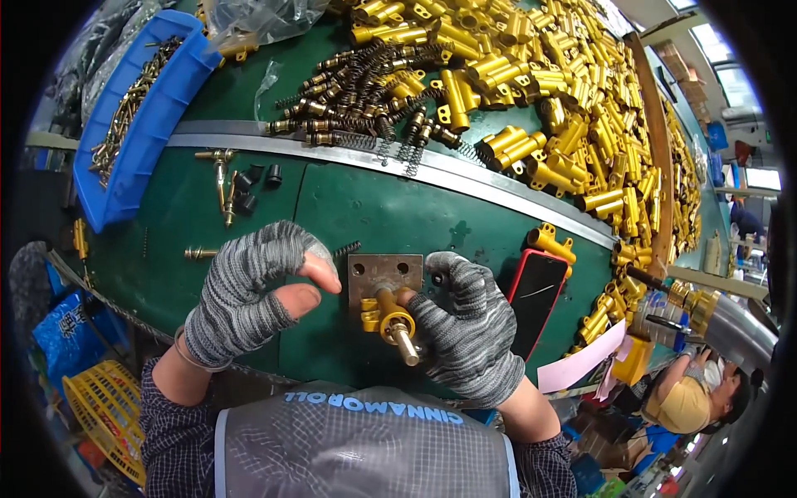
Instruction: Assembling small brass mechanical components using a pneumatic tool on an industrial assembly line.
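A steel plate (365,286) with bolt holes lies at the table's front edge. Over it stands a gold cylinder (399,325) with side lugs, tilted toward me, and a silver plunger rod (406,344) sticks out of its near end. My right hand (471,328), in a grey striped fingerless glove, has its thumb against the cylinder's right side. Its other fingers are curled, with a small black piece (437,280) showing among them. To the left of the plate, my left hand (257,295) is empty, thumb and forefinger apart. A small black spring (347,248) lies between this hand and the plate.
Loose gold cylinders (573,149) and springs on plungers (357,91) are heaped behind a metal strip (490,175). A blue bin (133,124) of small rods stands left, near several black caps (274,175). At right lie a red-edged phone (538,295) and pink paper (581,361).
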A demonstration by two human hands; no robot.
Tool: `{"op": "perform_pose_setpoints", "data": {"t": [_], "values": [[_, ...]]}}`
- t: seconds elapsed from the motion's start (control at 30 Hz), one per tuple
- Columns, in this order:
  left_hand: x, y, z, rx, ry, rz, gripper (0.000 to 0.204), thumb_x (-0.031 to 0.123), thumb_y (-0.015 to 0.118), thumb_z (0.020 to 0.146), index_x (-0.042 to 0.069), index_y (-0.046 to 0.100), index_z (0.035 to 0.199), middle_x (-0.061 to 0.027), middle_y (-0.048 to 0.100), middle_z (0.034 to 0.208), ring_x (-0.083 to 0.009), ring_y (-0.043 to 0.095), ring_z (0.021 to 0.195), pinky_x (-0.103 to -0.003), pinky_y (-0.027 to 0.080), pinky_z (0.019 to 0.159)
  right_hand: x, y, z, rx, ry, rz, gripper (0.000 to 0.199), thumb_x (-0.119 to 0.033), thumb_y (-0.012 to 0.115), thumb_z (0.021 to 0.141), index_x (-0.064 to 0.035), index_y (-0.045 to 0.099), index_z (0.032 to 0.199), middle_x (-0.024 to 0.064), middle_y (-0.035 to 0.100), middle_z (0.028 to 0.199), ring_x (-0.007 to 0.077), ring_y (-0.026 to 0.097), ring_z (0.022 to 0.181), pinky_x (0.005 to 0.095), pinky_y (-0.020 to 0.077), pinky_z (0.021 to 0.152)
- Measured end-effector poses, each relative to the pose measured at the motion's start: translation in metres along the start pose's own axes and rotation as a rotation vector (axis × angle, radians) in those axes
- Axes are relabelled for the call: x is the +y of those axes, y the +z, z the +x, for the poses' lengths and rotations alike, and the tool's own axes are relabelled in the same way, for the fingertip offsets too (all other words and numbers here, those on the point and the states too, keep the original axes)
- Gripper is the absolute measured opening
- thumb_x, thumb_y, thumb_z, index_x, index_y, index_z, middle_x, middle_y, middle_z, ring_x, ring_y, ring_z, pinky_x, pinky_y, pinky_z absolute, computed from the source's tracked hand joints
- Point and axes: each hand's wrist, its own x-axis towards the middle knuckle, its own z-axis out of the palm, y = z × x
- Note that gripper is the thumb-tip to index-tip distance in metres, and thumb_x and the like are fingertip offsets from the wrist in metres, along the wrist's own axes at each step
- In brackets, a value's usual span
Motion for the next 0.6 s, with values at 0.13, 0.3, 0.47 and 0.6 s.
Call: {"op": "perform_pose_setpoints", "data": {"t": [0.13,0.3,0.47,0.6], "values": [[0.004,0.003,0.000,-0.018,0.015,0.015,0.013,0.007,0.059,0.069,0.005,0.062,0.081,-0.0091,0.060,0.081,-0.0213,0.057,0.080,-0.030,0.044,0.074,0.000,0.001,0.001,0.011,-0.012,0.024,0.027,-0.012,0.072,0.063,-0.0136,0.064,0.089,0.0131,0.054,0.099,0.0288,0.056,0.085,0.0344,0.0483,0.066],[0.010,0.009,0.004,0.010,0.021,0.062,0.013,0.007,0.059,0.069,0.006,0.063,0.082,-0.0086,0.060,0.083,-0.0219,0.057,0.080,-0.030,0.044,0.074,0.001,0.000,-0.003,0.022,-0.015,0.044,0.030,-0.012,0.072,0.062,-0.0118,0.064,0.092,0.0140,0.054,0.101,0.0292,0.055,0.088,0.0350,0.0482,0.070],[0.017,0.020,0.007,-0.003,0.158,0.180,0.019,0.024,0.062,0.073,0.004,0.062,0.076,-0.0095,0.059,0.088,-0.0243,0.054,0.086,-0.034,0.043,0.077,0.001,0.006,-0.009,0.032,0.028,0.044,0.034,-0.015,0.071,0.061,-0.0104,0.062,0.093,0.0132,0.053,0.103,0.0295,0.055,0.088,0.0363,0.0467,0.071],[0.018,0.032,0.009,-0.098,0.422,0.290,0.023,0.033,0.064,0.074,0.010,0.063,0.078,-0.0080,0.058,0.095,-0.0269,0.052,0.092,-0.038,0.040,0.083,-0.003,0.008,-0.004,0.051,0.039,0.076,0.030,-0.019,0.067,0.056,-0.0119,0.062,0.085,0.0105,0.053,0.103,0.0288,0.054,0.085,0.0398,0.0451,0.068]]}}
